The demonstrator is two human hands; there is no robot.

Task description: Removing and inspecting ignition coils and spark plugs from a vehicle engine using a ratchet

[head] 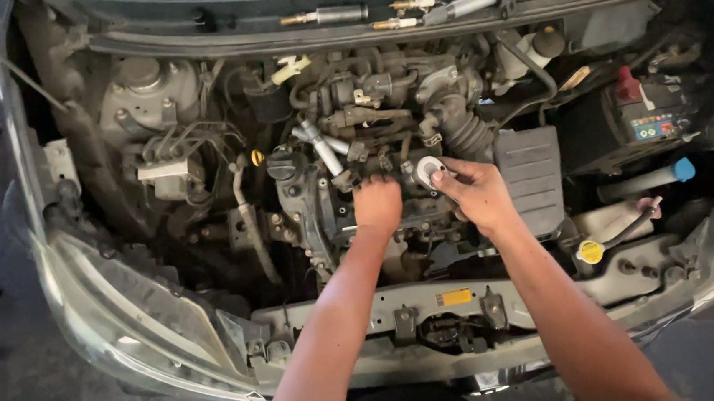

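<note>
While the camera looks straight down into an open engine bay (216, 336), two bare forearms reach in from the bottom edge toward the middle of the engine (324, 203). The left hand (377, 206) is curled downward on top of the dark metal parts at the centre, its fingers (364, 187) bent and tucked among them; whether they grip anything cannot be told, since the back of the hand hides it. Just to its right, the right hand (478, 194) pinches a small round white cap (429, 170) between thumb and forefinger, holding it at the middle of the engine, beside a ribbed black hose (465, 134). A flat black ribbed cover (531, 178) lies just to the right of that hand. Further toward the right edge of the bay sit a battery (648, 113) with a red terminal cover, a blue cap (684, 169) and a yellow cap (590, 251). Near the left edge is a grey metal unit (145, 98) with thin pipes. Along the far edge lie several metal fittings (336, 14).
</note>
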